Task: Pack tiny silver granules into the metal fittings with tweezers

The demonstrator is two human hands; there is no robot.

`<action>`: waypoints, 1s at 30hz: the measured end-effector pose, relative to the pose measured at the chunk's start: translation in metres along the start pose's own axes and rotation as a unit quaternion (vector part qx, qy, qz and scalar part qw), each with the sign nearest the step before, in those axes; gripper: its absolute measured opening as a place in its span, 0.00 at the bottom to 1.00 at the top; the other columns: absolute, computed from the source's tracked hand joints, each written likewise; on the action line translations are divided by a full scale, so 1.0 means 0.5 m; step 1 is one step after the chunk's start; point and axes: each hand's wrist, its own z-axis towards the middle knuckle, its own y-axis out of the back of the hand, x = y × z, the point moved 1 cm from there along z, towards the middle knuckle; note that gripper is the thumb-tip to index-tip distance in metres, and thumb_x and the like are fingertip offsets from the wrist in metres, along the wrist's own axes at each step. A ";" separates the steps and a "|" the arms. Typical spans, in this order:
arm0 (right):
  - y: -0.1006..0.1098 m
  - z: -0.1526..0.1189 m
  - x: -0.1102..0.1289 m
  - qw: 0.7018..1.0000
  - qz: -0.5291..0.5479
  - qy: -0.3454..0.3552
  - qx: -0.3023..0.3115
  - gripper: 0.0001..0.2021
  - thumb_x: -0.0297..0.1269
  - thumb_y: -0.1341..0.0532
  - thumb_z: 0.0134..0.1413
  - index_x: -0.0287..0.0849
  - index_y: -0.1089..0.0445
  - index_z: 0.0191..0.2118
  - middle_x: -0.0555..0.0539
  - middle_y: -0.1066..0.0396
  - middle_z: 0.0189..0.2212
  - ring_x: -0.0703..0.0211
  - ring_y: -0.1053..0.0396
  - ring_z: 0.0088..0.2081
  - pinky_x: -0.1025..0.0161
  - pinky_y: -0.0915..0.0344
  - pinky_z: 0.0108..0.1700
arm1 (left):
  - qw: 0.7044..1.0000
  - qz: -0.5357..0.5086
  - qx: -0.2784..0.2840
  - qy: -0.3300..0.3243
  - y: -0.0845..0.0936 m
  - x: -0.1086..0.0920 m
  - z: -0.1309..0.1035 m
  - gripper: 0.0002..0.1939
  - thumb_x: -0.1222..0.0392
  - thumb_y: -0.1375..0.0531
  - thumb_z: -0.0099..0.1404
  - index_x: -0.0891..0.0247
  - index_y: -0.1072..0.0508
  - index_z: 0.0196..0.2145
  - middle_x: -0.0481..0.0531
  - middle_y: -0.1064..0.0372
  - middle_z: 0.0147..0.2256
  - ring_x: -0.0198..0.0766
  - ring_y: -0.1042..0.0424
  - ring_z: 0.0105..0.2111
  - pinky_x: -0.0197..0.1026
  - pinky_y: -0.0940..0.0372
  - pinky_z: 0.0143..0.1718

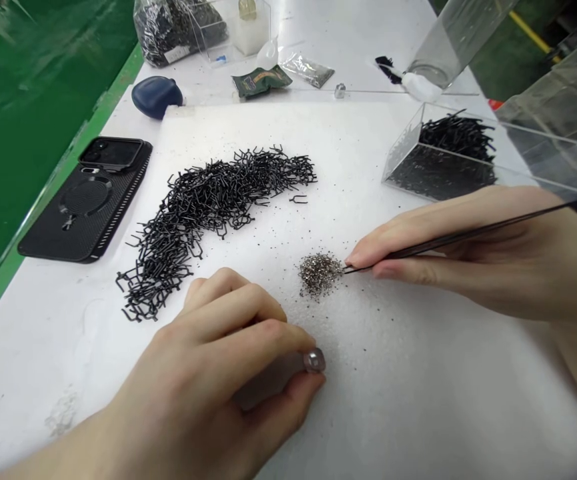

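Note:
Between thumb and forefinger, my left hand [228,360] pinches a small shiny grey rounded piece [314,361] just above the white work surface. My right hand [468,257] is closed round thin black tweezers [448,239]. Their tips touch or nearly touch the right edge of a small heap of tiny glittering metallic bits [318,274]. Beyond my left hand lies a long curved pile of small black forked pieces [218,193]. One loose forked piece [298,199] sits apart at the pile's right end.
A black phone [88,200] lies at the left, with a dark blue rounded object [157,97] beyond it. At the right stands a clear box [403,167] of black pieces. A green packet [262,82], a clear plastic bag [308,69] and a transparent cylinder [453,40] are at the back.

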 end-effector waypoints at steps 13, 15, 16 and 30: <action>-0.003 0.002 0.000 0.999 -0.038 0.015 -0.005 0.02 0.44 0.19 0.69 0.60 0.05 0.44 0.52 0.06 0.43 0.46 0.07 0.45 0.53 0.09 0.45 | 1.000 0.001 -0.007 0.006 0.004 -0.004 0.006 0.11 0.68 0.28 0.77 0.49 0.13 0.46 0.44 0.18 0.38 0.40 0.22 0.40 0.44 0.23 0.49; -0.003 0.003 0.000 0.999 -0.030 0.009 -0.004 0.02 0.43 0.19 0.68 0.59 0.05 0.44 0.52 0.06 0.43 0.47 0.07 0.45 0.54 0.09 0.45 | 1.000 0.003 -0.005 0.009 0.004 -0.007 0.007 0.10 0.68 0.28 0.77 0.49 0.13 0.46 0.45 0.18 0.38 0.41 0.22 0.40 0.44 0.23 0.49; -0.002 0.003 0.000 1.000 -0.025 0.006 -0.005 0.02 0.42 0.19 0.67 0.59 0.05 0.43 0.53 0.06 0.43 0.47 0.07 0.45 0.55 0.09 0.45 | 1.000 0.003 -0.003 0.011 0.004 -0.008 0.007 0.10 0.68 0.27 0.77 0.49 0.13 0.46 0.45 0.18 0.38 0.41 0.23 0.40 0.44 0.24 0.49; -0.006 0.005 0.001 0.999 -0.036 0.017 -0.011 0.02 0.44 0.19 0.68 0.58 0.05 0.44 0.51 0.06 0.43 0.46 0.07 0.45 0.54 0.08 0.48 | 1.000 -0.006 -0.013 0.020 0.001 -0.008 0.004 0.11 0.68 0.28 0.77 0.48 0.12 0.46 0.44 0.18 0.38 0.40 0.23 0.40 0.43 0.24 0.49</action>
